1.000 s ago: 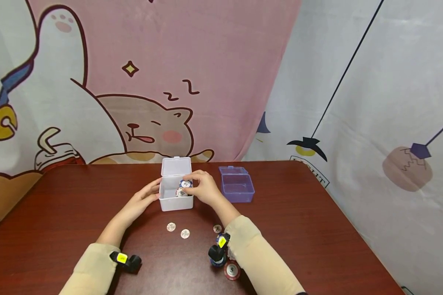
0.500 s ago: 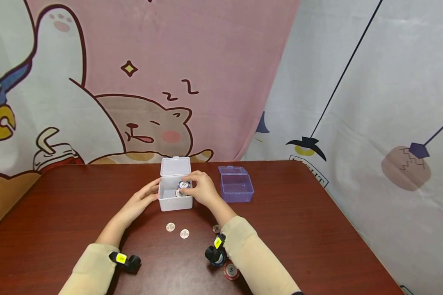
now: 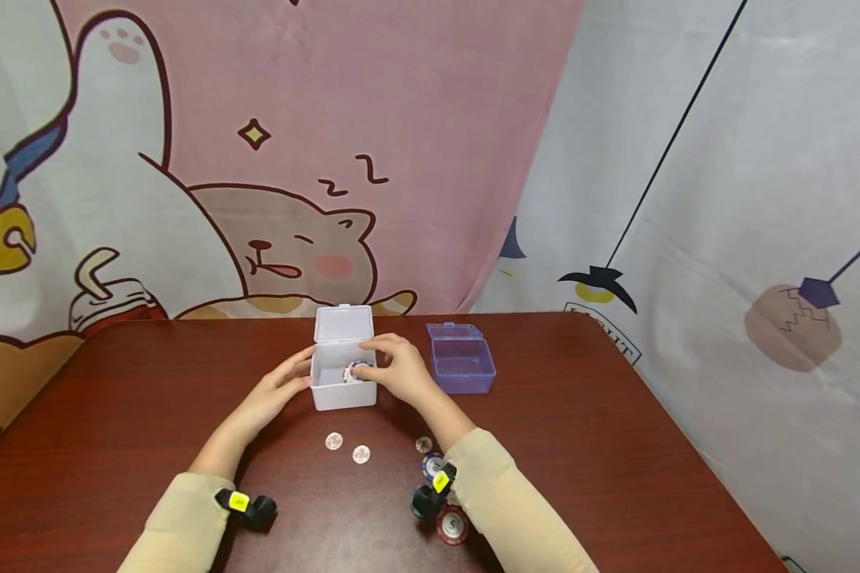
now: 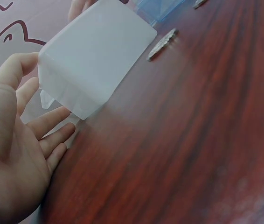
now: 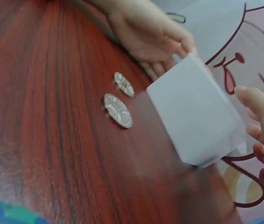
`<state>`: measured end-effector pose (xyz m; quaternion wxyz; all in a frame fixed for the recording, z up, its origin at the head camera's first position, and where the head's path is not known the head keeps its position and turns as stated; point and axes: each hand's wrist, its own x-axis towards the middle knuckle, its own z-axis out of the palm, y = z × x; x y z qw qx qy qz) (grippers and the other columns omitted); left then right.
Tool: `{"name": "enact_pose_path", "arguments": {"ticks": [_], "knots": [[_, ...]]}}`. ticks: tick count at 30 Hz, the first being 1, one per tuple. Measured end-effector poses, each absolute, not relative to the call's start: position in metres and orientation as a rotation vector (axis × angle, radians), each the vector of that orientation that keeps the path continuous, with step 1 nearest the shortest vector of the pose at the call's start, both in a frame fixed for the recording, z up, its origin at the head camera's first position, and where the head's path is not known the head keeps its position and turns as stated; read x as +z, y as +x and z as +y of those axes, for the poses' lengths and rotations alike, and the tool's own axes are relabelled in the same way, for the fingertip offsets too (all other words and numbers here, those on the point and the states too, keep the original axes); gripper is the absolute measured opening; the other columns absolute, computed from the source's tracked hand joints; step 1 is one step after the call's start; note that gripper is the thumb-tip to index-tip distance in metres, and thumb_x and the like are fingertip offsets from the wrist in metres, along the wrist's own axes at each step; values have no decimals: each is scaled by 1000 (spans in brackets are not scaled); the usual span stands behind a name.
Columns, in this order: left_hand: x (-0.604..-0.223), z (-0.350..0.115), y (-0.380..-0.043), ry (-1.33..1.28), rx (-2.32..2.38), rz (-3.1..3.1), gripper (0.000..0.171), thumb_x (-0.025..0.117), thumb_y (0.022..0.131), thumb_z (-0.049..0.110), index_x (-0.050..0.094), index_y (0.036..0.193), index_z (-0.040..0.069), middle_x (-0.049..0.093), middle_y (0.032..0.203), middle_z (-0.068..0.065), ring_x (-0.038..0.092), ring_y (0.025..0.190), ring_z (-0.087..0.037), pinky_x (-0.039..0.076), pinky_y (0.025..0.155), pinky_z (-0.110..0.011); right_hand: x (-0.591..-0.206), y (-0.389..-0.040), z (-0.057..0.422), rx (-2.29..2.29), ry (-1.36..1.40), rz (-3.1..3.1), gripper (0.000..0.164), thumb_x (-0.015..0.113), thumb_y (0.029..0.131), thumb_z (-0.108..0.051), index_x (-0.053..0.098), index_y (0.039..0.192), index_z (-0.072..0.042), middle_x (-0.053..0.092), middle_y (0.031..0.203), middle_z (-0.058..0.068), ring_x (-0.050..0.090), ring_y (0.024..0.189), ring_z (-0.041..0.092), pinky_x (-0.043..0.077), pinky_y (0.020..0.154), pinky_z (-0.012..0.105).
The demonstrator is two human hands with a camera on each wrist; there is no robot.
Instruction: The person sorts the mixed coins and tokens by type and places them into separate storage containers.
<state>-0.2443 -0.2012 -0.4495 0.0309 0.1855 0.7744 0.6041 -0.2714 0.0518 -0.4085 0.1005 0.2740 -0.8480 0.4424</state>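
A white plastic box [image 3: 344, 396] stands on the table with its lid tipped back. Inside at its right lie poker chips [image 3: 351, 372], at least one white and one blue-edged, partly overlapping. My left hand [image 3: 268, 398] touches the box's left side with relaxed, spread fingers; in the left wrist view the thumb [image 4: 27, 60] meets a corner of it. Over the right wall is my right hand [image 3: 401, 370], thumb and fingers apart above the chips and pinching nothing that I can see. The right wrist view shows those fingers [image 5: 262, 116] spread beside the box.
A translucent purple box [image 3: 463, 370] stands to the right, lid raised. Two small pale patterned discs [image 3: 334, 441] lie in front of the white box, and another disc [image 3: 424, 445] farther right. Near the right sleeve are a blue chip [image 3: 432, 466] and a red chip [image 3: 452, 525].
The blue chip that my right hand pinched above the box is now lower, among the chips inside. My right fingers have spread apart. The left hand stays at the box.
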Motion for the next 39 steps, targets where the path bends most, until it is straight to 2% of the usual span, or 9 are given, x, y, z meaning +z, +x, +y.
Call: {"name": "enact_pose_path", "arguments": {"ticks": [5,12,14,23,30,34,39], "knots": [[-449,-200,-245,549,1846,2403,56,53,98,14,32,150,11,40,143,-25,33,132,-40,22,103,-61,-401,-258,63,1404,840,-2462,44,82,76,-18,69,115,-4,63,109,6,54,86,27,43,71,29],[-449,-201,-244,543,1832,2418,56,52,98,15,31,150,8,39,143,-27,34,131,-41,23,103,-61,-394,-241,77,1458,954,-2410,44,82,75,-13,69,115,-3,64,108,12,52,86,37,43,74,46],[-449,-201,-244,540,1831,2416,56,52,98,15,31,150,9,39,143,-26,33,131,-41,23,103,-61,-394,-237,81,1445,988,-2408,44,83,74,-13,69,115,-4,64,107,11,51,86,36,43,74,47],[-451,-201,-245,537,1835,2411,56,53,98,15,32,150,11,40,143,-26,34,131,-40,22,103,-61,-394,-214,96,1396,1097,-2475,45,83,75,-19,69,116,-6,63,108,5,51,88,34,43,74,44],[-451,-200,-246,549,1854,2398,55,53,98,15,32,150,10,40,143,-26,35,131,-40,23,103,-60,-399,-202,106,1337,1197,-2506,46,83,75,-24,69,117,-9,62,108,-4,51,92,15,45,77,42],[-451,-200,-245,571,1860,2392,56,53,98,14,32,150,10,41,142,-26,36,130,-40,24,103,-59,-404,-197,113,1306,1277,-2499,46,84,75,-24,70,116,-10,62,108,-4,55,96,21,47,76,39],[-451,-201,-244,590,1869,2393,55,53,98,15,33,149,9,42,141,-26,38,129,-40,25,102,-57,-410,-194,121,1297,1353,-2476,47,84,73,-24,70,115,-7,62,107,-4,55,90,28,48,70,37]]}}
